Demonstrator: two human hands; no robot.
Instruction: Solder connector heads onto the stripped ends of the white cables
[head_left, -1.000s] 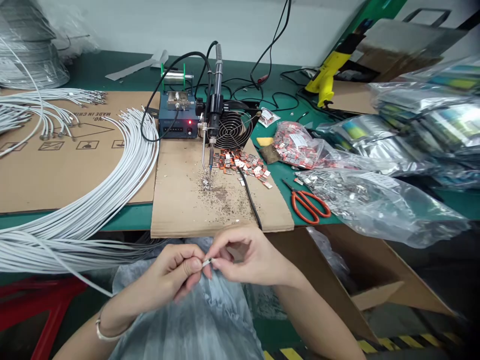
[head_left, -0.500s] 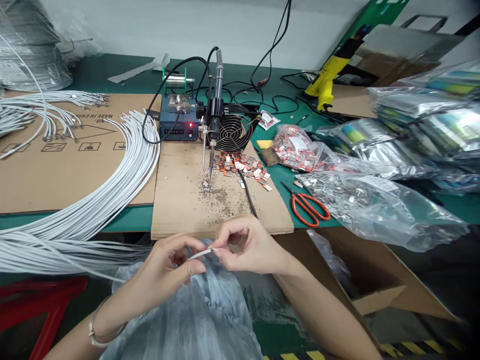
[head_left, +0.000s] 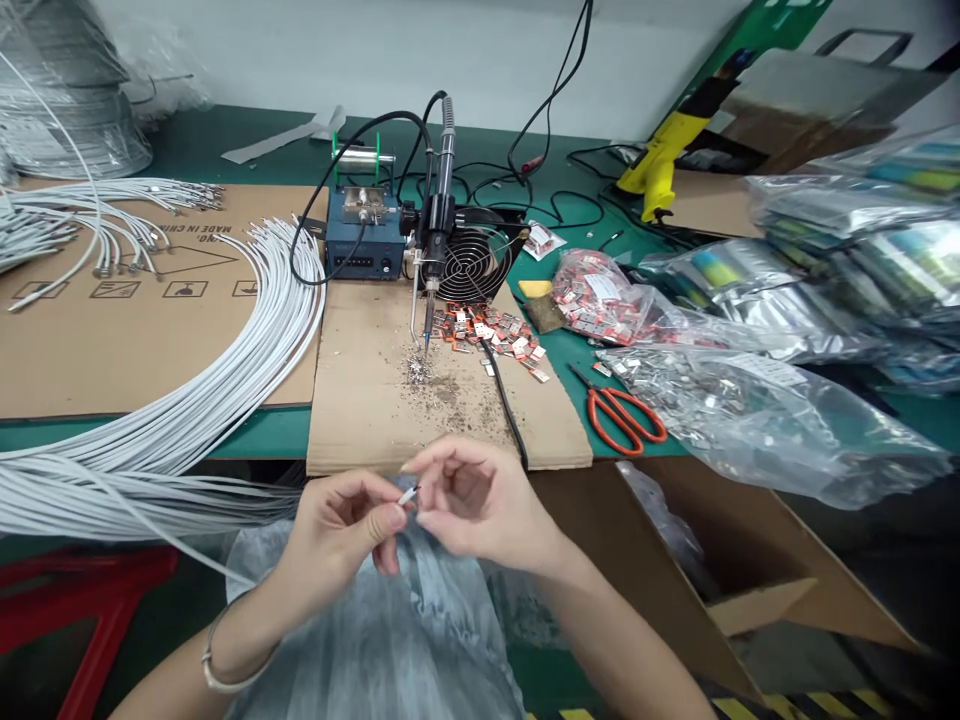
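A thin white cable is pinched between the thumb and forefinger of my left hand [head_left: 337,530]. The white cable end [head_left: 407,496] sticks out past those fingertips, with a small dark tip. My right hand [head_left: 487,505] is just right of it, its thumb and forefinger parted around the tip; whether a finger touches the tip I cannot tell. Beyond both hands a soldering iron [head_left: 436,235] is held upright in a stand, its point over grey solder crumbs [head_left: 418,368] on a cardboard sheet [head_left: 352,420]. Small metal plugs with orange parts [head_left: 510,335] are heaped beside it.
Left lies a large bundle of white cables [head_left: 225,385]. Behind are a blue soldering station [head_left: 364,250], a solder spool [head_left: 364,158] and a fan [head_left: 472,265]. Orange-handled scissors [head_left: 626,425] and bags of parts [head_left: 750,400] lie right, above an open carton [head_left: 735,560].
My right thumb and forefinger have parted from the cable end they were pinching. The cable tip now points more upward. The station's red light no longer shows.
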